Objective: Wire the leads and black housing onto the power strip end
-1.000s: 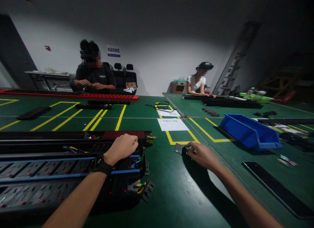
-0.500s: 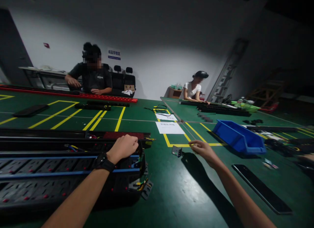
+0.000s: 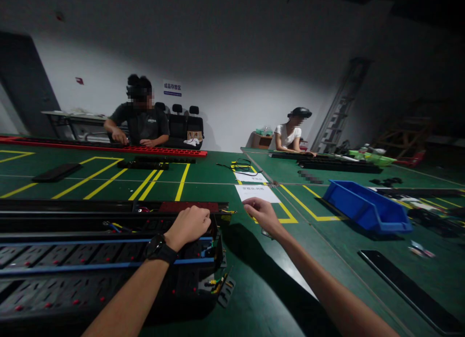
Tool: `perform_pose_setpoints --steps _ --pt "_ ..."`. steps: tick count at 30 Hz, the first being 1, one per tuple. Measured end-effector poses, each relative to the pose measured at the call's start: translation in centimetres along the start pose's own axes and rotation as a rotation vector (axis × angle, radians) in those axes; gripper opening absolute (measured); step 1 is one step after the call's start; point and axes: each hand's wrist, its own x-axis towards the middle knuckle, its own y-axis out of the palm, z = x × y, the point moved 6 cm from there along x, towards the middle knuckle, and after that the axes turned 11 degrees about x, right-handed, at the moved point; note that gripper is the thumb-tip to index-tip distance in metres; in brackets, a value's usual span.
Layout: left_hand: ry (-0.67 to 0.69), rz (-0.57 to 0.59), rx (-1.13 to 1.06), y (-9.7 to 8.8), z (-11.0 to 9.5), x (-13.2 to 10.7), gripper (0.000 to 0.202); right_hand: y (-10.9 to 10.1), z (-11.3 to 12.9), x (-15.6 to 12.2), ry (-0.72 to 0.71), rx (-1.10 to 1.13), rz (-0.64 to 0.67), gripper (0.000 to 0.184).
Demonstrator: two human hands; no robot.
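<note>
Several long black power strips (image 3: 90,271) with blue edges and red dots lie side by side at the left. My left hand (image 3: 189,225), wearing a black watch, is closed over the end of one strip, its fingertips hidden. My right hand (image 3: 262,213) hovers to the right of the strip ends, thumb and fingers pinched; whatever is between them is hidden or too small to name. A small metal bracket (image 3: 267,234) on the table is mostly covered by my right wrist. An end plate (image 3: 226,291) with yellow-green wires hangs at the nearest strip's end.
A blue bin (image 3: 366,208) and a black phone (image 3: 407,288) are at the right. White paper labels (image 3: 257,193) lie on the green table beyond my right hand. Across the table, two people (image 3: 140,116) work over a red rail (image 3: 170,152) and black strips (image 3: 337,165).
My right hand has moved left, passing over the small bracket toward the strip ends. My left hand stays on the strip. The whole view has shifted slightly.
</note>
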Motion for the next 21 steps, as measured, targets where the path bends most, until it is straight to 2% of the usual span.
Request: perform_pose_setpoints --steps 2,4,10,15,21 --pt "0.001 0.003 0.004 0.0 0.0 0.0 0.031 1.5 -0.1 -0.4 -0.142 -0.212 0.027 0.025" --pt "-0.006 0.011 0.007 0.0 0.0 0.0 0.031 2.5 -0.5 -1.0 -0.184 -0.269 0.052 0.024" --pt "-0.006 0.01 0.009 0.2 -0.1 0.3 0.031 3.4 -1.9 -1.6 -0.171 -0.289 0.103 0.029" --pt "-0.001 0.017 0.014 0.4 -0.1 0.3 0.033 3.3 -2.6 -0.9 -0.194 -0.345 0.077 0.029" --pt "-0.002 0.008 0.025 0.4 0.0 0.4 0.031 3.2 -3.1 -0.1 -0.176 -0.519 0.006 0.009"
